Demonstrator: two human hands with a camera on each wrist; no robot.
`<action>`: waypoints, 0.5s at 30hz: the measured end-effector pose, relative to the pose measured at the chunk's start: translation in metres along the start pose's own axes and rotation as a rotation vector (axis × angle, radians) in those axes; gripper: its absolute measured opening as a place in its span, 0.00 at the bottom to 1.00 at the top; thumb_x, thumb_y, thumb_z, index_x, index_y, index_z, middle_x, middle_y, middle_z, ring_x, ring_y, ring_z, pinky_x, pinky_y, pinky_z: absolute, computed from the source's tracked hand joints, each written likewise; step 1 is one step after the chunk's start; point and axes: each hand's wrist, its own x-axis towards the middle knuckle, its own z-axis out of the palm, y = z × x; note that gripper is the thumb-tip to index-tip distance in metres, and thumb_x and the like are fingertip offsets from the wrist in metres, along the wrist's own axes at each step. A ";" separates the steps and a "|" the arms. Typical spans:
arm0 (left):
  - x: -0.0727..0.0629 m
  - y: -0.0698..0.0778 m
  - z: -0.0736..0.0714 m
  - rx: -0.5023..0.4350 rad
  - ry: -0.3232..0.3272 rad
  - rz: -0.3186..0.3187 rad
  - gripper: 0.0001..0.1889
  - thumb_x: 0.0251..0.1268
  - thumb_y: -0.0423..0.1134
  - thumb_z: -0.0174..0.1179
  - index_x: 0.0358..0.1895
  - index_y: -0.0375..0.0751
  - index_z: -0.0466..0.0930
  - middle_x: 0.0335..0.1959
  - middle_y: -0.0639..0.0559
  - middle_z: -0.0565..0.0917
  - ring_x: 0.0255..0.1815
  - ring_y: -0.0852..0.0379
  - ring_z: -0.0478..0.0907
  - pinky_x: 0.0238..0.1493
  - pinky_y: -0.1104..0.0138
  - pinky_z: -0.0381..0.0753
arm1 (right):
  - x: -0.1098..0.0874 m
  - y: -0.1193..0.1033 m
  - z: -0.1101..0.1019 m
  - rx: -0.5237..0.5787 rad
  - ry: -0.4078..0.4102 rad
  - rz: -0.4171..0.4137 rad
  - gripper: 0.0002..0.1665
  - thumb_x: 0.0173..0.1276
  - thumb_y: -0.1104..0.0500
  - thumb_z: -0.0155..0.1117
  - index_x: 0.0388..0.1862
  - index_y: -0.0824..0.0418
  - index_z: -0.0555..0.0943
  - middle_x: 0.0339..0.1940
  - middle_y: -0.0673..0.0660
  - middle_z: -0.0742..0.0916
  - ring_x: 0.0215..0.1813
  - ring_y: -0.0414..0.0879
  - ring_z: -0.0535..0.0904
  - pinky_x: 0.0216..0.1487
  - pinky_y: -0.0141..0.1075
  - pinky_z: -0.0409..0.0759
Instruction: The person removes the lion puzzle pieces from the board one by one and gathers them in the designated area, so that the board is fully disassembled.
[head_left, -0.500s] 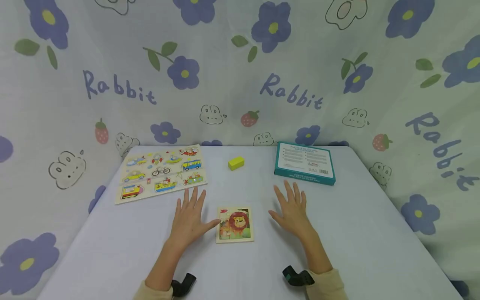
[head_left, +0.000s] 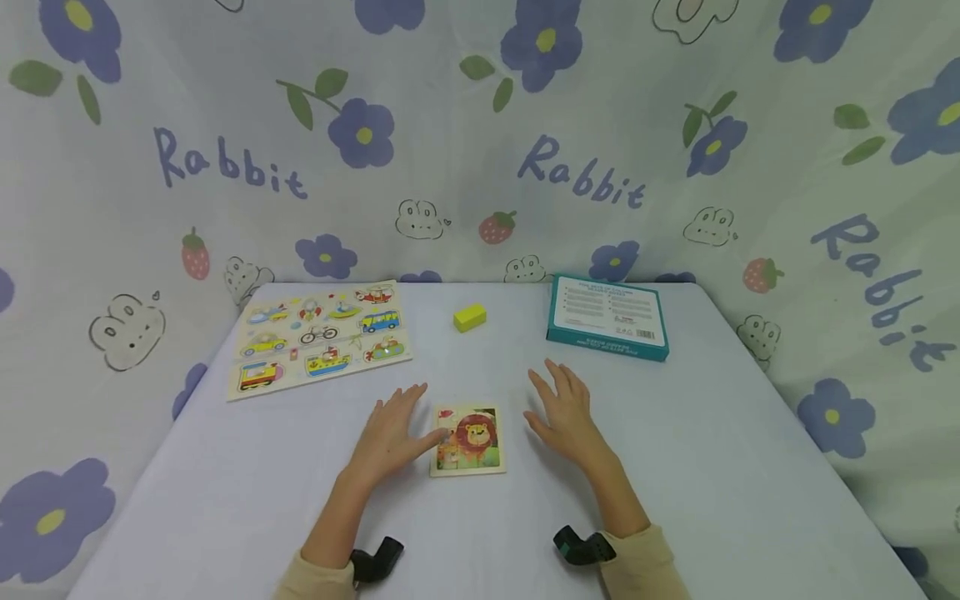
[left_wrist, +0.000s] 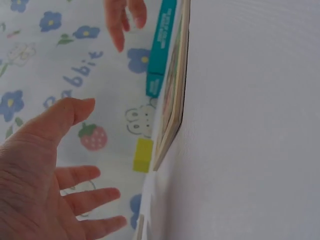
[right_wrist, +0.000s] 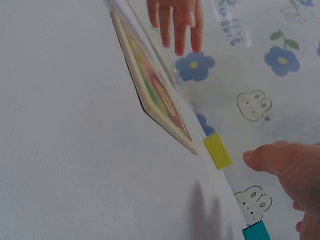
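A small wooden lion puzzle (head_left: 477,437) lies flat on the table, its lion picture facing up. Just left of it is my left hand (head_left: 392,440), fingers spread and the thumb reaching over the puzzle's left edge in the head view. My right hand (head_left: 564,415) hovers to the right of the puzzle, fingers apart and slightly bent, with a gap between it and the frame. Neither hand holds anything. In the left wrist view the puzzle (left_wrist: 174,107) appears edge-on, beyond the thumb and fingers of the left hand (left_wrist: 45,175).
A yellow block (head_left: 470,317) sits behind the puzzle. At the back left lies a wooden board with vehicle pictures (head_left: 318,340). A teal box (head_left: 607,317) rests at the back right. Behind the white table (head_left: 720,467) hangs a curtain with flowers and rabbits.
Both hands have moved inward, closer to the puzzle, with their fingers bending a little more. The head view has tilted slightly down; the objects on the table keep their places.
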 end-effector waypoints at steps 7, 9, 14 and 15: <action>0.001 -0.010 0.008 -0.190 -0.054 -0.041 0.42 0.50 0.63 0.61 0.66 0.45 0.63 0.64 0.43 0.68 0.65 0.43 0.61 0.64 0.47 0.54 | 0.009 -0.008 0.010 -0.008 -0.102 0.013 0.38 0.57 0.53 0.67 0.65 0.59 0.65 0.68 0.65 0.60 0.67 0.61 0.52 0.62 0.58 0.53; 0.001 -0.013 0.010 -0.210 -0.056 -0.023 0.41 0.51 0.61 0.61 0.65 0.42 0.64 0.63 0.42 0.69 0.65 0.43 0.61 0.65 0.45 0.49 | 0.011 -0.012 0.013 0.000 -0.138 0.019 0.38 0.58 0.52 0.67 0.65 0.59 0.65 0.68 0.64 0.60 0.67 0.61 0.52 0.62 0.57 0.53; -0.002 -0.019 0.013 -0.211 -0.073 0.043 0.37 0.52 0.54 0.63 0.64 0.37 0.66 0.61 0.39 0.70 0.66 0.40 0.59 0.65 0.42 0.40 | 0.014 -0.022 0.019 0.018 -0.198 0.007 0.37 0.59 0.52 0.66 0.65 0.59 0.65 0.68 0.64 0.61 0.67 0.60 0.53 0.62 0.56 0.55; -0.003 -0.019 0.014 -0.204 -0.080 0.048 0.37 0.52 0.53 0.63 0.64 0.38 0.66 0.62 0.40 0.70 0.66 0.40 0.58 0.65 0.42 0.38 | 0.015 -0.024 0.020 0.023 -0.203 0.002 0.36 0.60 0.52 0.65 0.65 0.59 0.65 0.68 0.64 0.61 0.67 0.60 0.53 0.62 0.56 0.56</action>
